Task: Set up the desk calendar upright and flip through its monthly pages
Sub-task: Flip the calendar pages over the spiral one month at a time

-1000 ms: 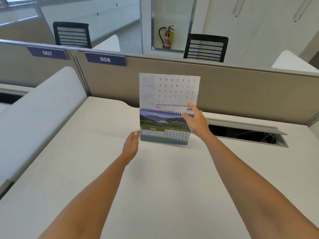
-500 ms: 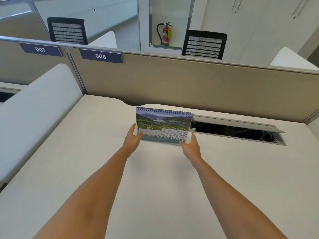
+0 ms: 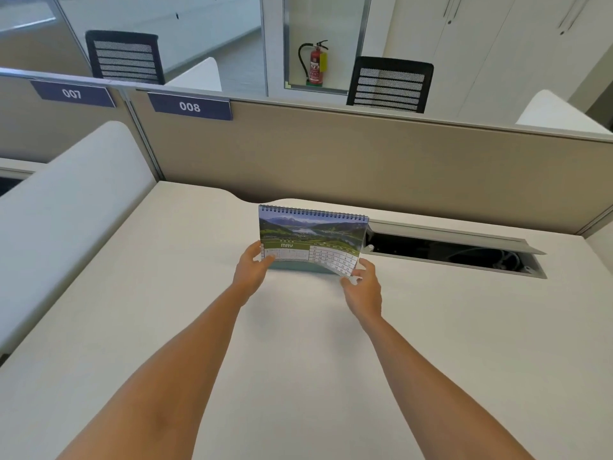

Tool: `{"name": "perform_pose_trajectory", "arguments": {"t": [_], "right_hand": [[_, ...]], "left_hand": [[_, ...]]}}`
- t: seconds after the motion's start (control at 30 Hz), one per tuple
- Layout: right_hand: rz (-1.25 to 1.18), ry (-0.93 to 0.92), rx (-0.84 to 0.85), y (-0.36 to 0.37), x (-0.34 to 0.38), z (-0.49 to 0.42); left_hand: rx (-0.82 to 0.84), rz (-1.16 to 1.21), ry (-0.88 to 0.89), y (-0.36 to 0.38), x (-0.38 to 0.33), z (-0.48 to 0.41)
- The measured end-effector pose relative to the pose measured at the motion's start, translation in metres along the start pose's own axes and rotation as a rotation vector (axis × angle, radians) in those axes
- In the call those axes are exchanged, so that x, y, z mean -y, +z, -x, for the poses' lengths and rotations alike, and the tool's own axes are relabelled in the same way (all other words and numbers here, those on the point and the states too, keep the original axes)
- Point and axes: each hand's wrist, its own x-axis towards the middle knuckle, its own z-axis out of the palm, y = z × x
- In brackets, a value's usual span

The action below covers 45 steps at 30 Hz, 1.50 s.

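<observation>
At the far left a white curved divider (image 3: 66, 200) borders the white desk (image 3: 298, 376). Behind it runs a beige partition (image 3: 331, 161) with blue number plates reading 007 (image 3: 72, 93) and 008 (image 3: 189, 106).

The desk calendar (image 3: 311, 239) stands upright near the middle of the desk's far edge, spiral binding on top, its front page showing a mountain lake photo and the word MAY. The left hand (image 3: 252, 272) grips its lower left corner, thumb on the front of the page. The right hand (image 3: 363, 285) pinches the lower right corner of the front page, which curls away from the green base.

Just right of the calendar a cable tray (image 3: 454, 252) is sunk into the desk, its grey lid tipped open; dark cables lie inside, not clear enough to count.

Beyond the partition stand two black mesh-backed chairs (image 3: 391, 84), a red fire extinguisher (image 3: 315, 64) against a glass panel between them, and white cupboards (image 3: 497, 44) at the right.
</observation>
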Motion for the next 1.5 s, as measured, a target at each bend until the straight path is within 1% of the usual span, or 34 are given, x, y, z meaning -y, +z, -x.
{"name": "perform_pose_trajectory", "arguments": {"t": [0.07,0.17,0.23,0.33,0.47,0.5,0.57,0.67,0.7,0.77,0.83,1.0,1.13,1.23,1.3,1.37,1.43,1.5], "right_hand": [[-0.049,0.015,0.001,-0.004,-0.001,0.000],[-0.130,0.015,0.076,-0.011,-0.002,-0.001],[-0.170,0.020,0.099,-0.018,-0.002,-0.001],[-0.247,0.078,0.139,-0.035,0.004,-0.003],[-0.391,0.148,0.294,-0.058,0.022,-0.005],[-0.443,0.150,0.322,-0.062,0.028,-0.005],[-0.549,0.128,0.359,-0.070,0.044,-0.005],[-0.668,0.084,0.353,-0.079,0.074,-0.004],[-0.703,0.078,0.349,-0.081,0.083,-0.005],[-0.765,0.080,0.337,-0.081,0.099,-0.006],[-0.797,0.089,0.302,-0.080,0.112,-0.009],[-0.812,0.158,0.241,-0.075,0.131,-0.014],[-0.791,0.165,0.213,-0.072,0.134,-0.021],[-0.727,0.086,0.194,-0.069,0.137,-0.024],[-0.560,-0.055,0.191,-0.066,0.135,-0.028],[-0.358,-0.214,0.202,-0.060,0.129,-0.033],[-0.124,-0.297,0.207,-0.052,0.119,-0.037],[0.175,-0.309,0.200,-0.047,0.108,-0.039]], "left_hand": [[-0.025,-0.004,-0.023,-0.002,0.003,0.003],[-0.046,-0.014,0.008,-0.010,0.008,0.008],[-0.030,-0.020,0.025,-0.019,0.009,0.013],[0.076,0.016,-0.006,-0.034,-0.002,0.022],[0.197,0.008,-0.067,-0.053,-0.028,0.029],[0.219,0.030,-0.064,-0.056,-0.037,0.029],[0.280,0.150,-0.044,-0.060,-0.057,0.030],[0.355,0.401,0.002,-0.063,-0.089,0.031],[0.366,0.452,0.021,-0.062,-0.098,0.031],[0.363,0.476,0.068,-0.058,-0.114,0.031],[0.326,0.447,0.102,-0.051,-0.125,0.029],[0.185,0.390,0.097,-0.034,-0.136,0.021],[0.118,0.356,0.108,-0.028,-0.138,0.010],[0.121,0.281,0.165,-0.023,-0.136,0.002],[0.155,0.212,0.161,-0.018,-0.133,-0.003],[0.192,0.077,0.124,-0.010,-0.127,-0.009],[0.171,-0.170,0.118,-0.003,-0.118,-0.013],[0.124,-0.423,0.143,0.004,-0.106,-0.015]]}}
